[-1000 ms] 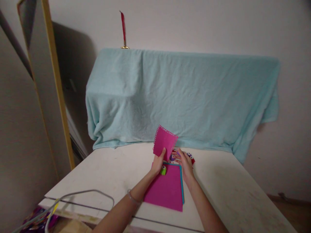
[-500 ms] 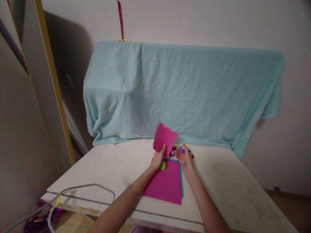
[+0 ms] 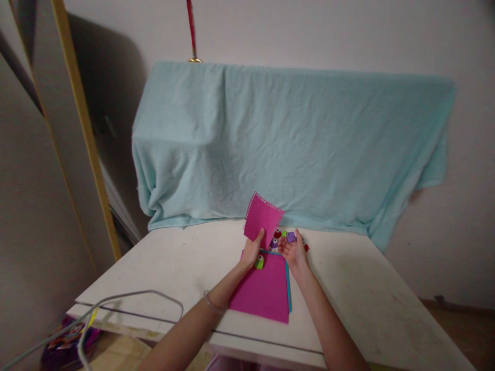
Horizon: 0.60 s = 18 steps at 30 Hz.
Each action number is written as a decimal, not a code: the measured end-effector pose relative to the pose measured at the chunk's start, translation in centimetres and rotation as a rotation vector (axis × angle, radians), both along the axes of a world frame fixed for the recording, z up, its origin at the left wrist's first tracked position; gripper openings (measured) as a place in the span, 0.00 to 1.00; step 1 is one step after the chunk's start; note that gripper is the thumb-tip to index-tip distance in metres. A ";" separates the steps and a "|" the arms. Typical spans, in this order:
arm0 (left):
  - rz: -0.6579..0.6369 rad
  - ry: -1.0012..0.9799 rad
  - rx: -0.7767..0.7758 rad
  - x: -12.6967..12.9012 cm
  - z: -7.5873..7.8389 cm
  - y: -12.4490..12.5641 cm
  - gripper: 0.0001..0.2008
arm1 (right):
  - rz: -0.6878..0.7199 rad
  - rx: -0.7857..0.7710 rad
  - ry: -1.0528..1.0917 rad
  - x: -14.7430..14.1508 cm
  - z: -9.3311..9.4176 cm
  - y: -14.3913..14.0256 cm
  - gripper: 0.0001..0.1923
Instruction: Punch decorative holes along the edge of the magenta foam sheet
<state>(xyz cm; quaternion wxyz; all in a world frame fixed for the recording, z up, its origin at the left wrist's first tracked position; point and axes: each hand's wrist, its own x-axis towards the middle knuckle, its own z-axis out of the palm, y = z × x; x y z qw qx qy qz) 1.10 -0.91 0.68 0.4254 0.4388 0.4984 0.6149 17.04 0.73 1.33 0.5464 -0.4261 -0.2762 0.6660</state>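
Left hand (image 3: pixel 252 249) grips the small pink sheet (image 3: pixel 263 217) by its near edge, raised at the far end of the pink board (image 3: pixel 263 293); right hand (image 3: pixel 294 255) appears to pinch a purple block (image 3: pixel 291 237). A loose thumb could drop the block; a left-hand slip could knock the adjacent green figure (image 3: pixel 259 264).

The left forearm (image 3: pixel 199 324) and right forearm (image 3: pixel 325 317) (both bare as far as they show) slant inward from the near edge of the desk (image 3: pixel 356 299). Over the desk's far half, the left hand (image 3: pixel 252 251) is closed in a grip, thumb on top; the right hand (image 3: pixel 296 256) faces its palm inward, fingers curled, thumb raised.
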 end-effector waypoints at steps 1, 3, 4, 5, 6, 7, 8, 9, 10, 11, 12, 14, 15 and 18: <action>0.002 0.006 -0.002 0.0 0.0 0.0 0.29 | 0.005 -0.005 -0.016 0.0 0.0 0.0 0.32; 0.004 0.011 -0.001 0.0 0.1 -0.1 0.30 | 0.016 -0.006 -0.055 -0.1 0.1 0.0 0.33; 0.002 0.009 0.001 0.0 0.1 -0.1 0.30 | 0.018 -0.006 -0.062 -0.1 0.2 0.0 0.33; -0.001 0.004 0.004 0.0 0.1 -0.1 0.30 | 0.017 -0.007 -0.058 -0.1 0.2 0.0 0.33; -0.005 -0.003 0.010 0.0 0.1 -0.1 0.30 | 0.012 -0.010 -0.045 -0.1 0.2 0.0 0.33; -0.008 -0.009 0.016 0.0 0.1 -0.1 0.30 | 0.006 -0.014 -0.029 0.0 0.1 0.0 0.32; -0.008 -0.014 0.020 0.0 0.1 -0.1 0.30 | 0.000 -0.015 -0.015 0.0 0.0 0.1 0.32; -0.006 -0.017 0.022 0.1 0.2 -0.1 0.29 | -0.008 -0.012 -0.004 0.0 -0.1 0.2 0.32; -0.006 -0.019 0.022 0.1 0.2 -0.1 0.29 | -0.014 -0.004 0.002 0.1 -0.2 0.2 0.31; -0.007 -0.020 0.021 0.1 0.3 -0.2 0.29 | -0.020 0.008 0.004 0.2 -0.2 0.3 0.32; -0.008 -0.021 0.018 0.1 0.3 -0.2 0.29 | -0.027 0.022 0.001 0.2 -0.3 0.3 0.32; -0.009 -0.024 0.019 0.1 0.4 -0.3 0.28 | -0.042 0.047 -0.021 0.3 -0.3 0.3 0.33; -0.007 -0.033 0.019 0.1 0.4 -0.2 0.28 | -0.055 0.054 -0.035 0.3 -0.2 0.2 0.33; 0.010 -0.081 0.026 0.2 0.2 -0.1 0.28 | -0.091 0.057 -0.062 0.2 0.3 -0.2 0.32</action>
